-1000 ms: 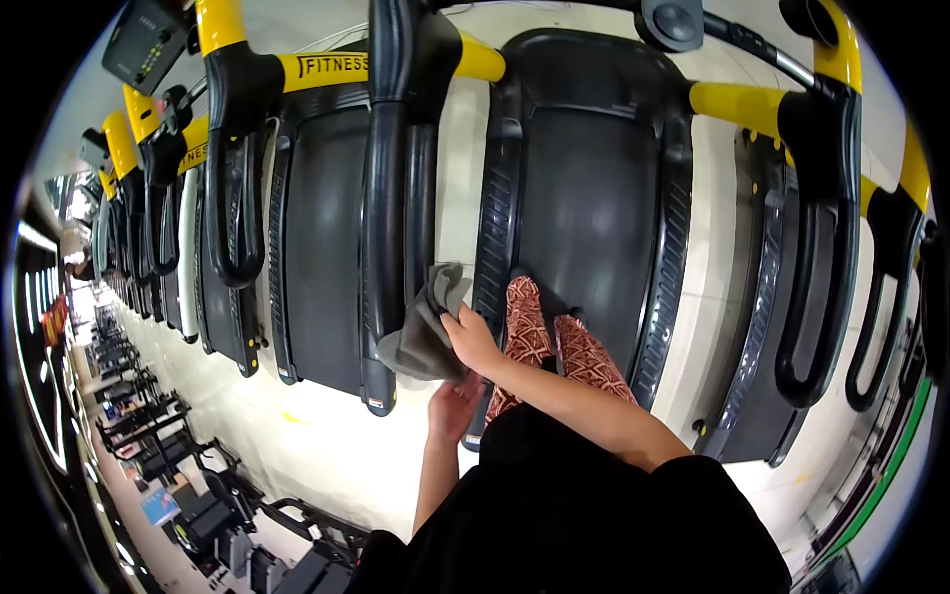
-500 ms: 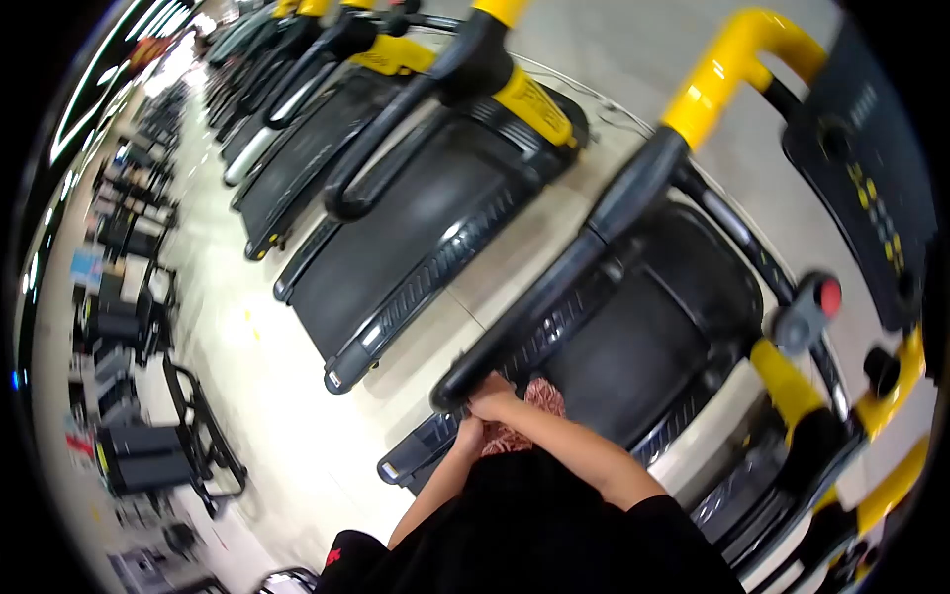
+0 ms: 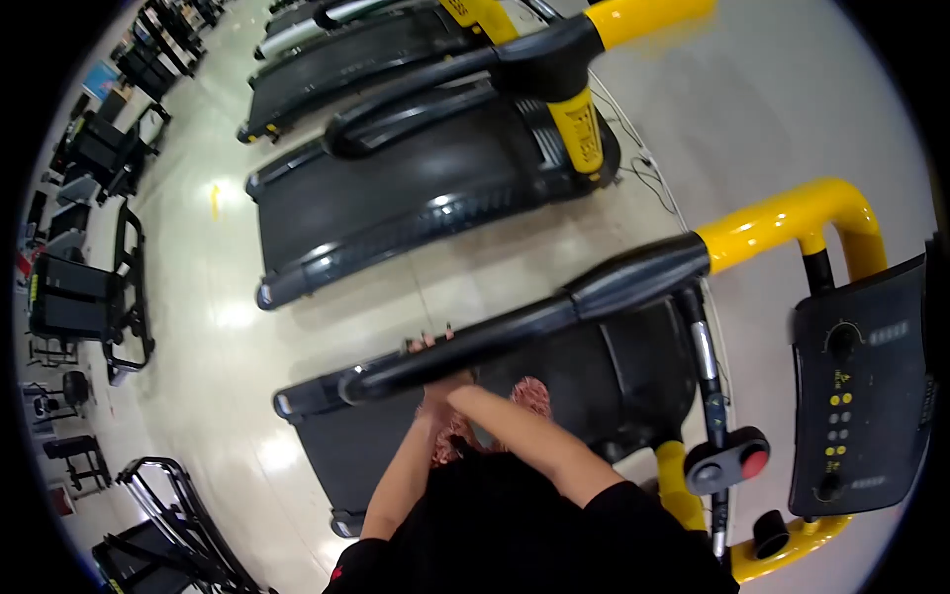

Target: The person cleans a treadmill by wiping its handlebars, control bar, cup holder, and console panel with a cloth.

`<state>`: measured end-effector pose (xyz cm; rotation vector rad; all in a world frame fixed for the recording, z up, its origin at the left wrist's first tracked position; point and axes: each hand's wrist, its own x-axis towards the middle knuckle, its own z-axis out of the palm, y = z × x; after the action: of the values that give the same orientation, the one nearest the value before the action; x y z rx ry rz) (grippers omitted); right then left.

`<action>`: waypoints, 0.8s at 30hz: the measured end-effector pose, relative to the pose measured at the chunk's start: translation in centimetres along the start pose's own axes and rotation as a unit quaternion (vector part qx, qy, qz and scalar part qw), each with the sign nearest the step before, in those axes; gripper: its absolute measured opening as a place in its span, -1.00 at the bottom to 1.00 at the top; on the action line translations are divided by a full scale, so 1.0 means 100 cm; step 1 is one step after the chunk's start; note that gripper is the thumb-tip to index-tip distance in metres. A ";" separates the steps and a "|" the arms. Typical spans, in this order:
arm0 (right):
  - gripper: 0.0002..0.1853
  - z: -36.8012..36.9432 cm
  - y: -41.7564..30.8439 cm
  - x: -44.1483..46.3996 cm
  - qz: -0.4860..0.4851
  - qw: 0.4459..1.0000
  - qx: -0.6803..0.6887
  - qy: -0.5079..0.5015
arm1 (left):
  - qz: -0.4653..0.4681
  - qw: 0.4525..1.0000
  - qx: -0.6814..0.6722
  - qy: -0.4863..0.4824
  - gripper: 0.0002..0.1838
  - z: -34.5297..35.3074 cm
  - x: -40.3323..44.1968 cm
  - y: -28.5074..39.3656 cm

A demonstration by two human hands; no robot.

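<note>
Shiny floor (image 3: 237,287), row of treadmills (image 3: 396,178). I've got left hand (image 3: 433,400) and right hand (image 3: 455,383) at the handrail (image 3: 515,325) over the nearest belt (image 3: 346,445), fingers (image 3: 427,341) beyond it; can't tell either grip.

The head-worn camera looks forward and steeply down (its field wide and rounded, with dark corners), over the black shirt (image 3: 534,525) at six o'clock and across a treadmill (image 3: 584,381). The rail (image 3: 534,319) crosses near the centre, close below. The console (image 3: 871,396) sits close too, between three and four o'clock; the next machine (image 3: 396,173) lies farther off, toward eleven.
</note>
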<state>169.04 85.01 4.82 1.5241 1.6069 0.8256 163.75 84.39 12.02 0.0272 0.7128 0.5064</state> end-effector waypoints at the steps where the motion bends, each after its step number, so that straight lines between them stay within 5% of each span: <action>1: -0.51 0.023 -0.010 -0.010 -0.001 0.967 -0.253 -0.018 | 0.015 0.999 0.027 0.007 -0.59 0.009 0.017 -0.016; 3: -0.53 0.076 0.014 -0.013 0.003 0.983 -0.184 -0.002 | 0.051 0.995 0.086 0.030 -0.61 0.028 0.057 -0.052; 4: -0.53 0.084 0.059 -0.022 0.020 0.970 0.242 -0.005 | 0.062 0.992 0.106 0.032 -0.62 0.040 0.071 -0.068; 5: -0.52 0.089 0.108 -0.029 0.036 0.781 0.624 0.007 | 0.068 0.989 0.127 0.031 -0.63 0.051 0.083 -0.082; 6: -0.55 0.101 0.132 -0.035 0.055 0.854 0.516 0.028 | 0.074 0.986 0.146 0.031 -0.64 0.061 0.092 -0.094; 8: -0.59 0.111 0.180 -0.054 -0.016 0.769 0.620 -0.154 | 0.078 0.978 0.190 0.025 -0.66 0.076 0.106 -0.115; 12: -0.61 0.104 0.239 -0.094 -0.058 0.784 0.611 -0.094 | 0.085 0.942 0.324 -0.008 -0.69 0.090 0.096 -0.139; 14: -0.57 0.106 0.256 -0.119 0.012 0.604 0.797 -0.003 | 0.096 0.908 0.405 -0.035 -0.71 0.092 0.069 -0.139; 15: -0.57 0.107 0.271 -0.127 0.012 0.605 0.796 0.003 | 0.114 0.887 0.445 -0.042 -0.71 0.096 0.052 -0.136; 17: -0.59 0.101 0.304 -0.139 0.159 0.405 0.898 0.068 | 0.166 0.837 0.520 -0.042 -0.73 0.118 0.020 -0.123; 22: -0.77 0.126 0.389 -0.156 0.376 0.201 0.901 0.074 | 0.375 0.749 0.547 0.006 -0.88 0.229 -0.021 -0.057; 23: -0.77 0.133 0.403 -0.156 0.418 0.189 0.883 0.098 | 0.333 0.772 0.541 0.035 -0.89 0.245 -0.019 -0.041; 24: -0.71 0.138 0.412 -0.152 0.439 0.170 0.866 0.169 | 0.366 0.703 0.609 0.048 -0.89 0.264 -0.010 -0.027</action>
<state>201.79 72.48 34.72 4.2841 1.2388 -1.4623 180.94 85.43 32.19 1.6166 1.0299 0.7041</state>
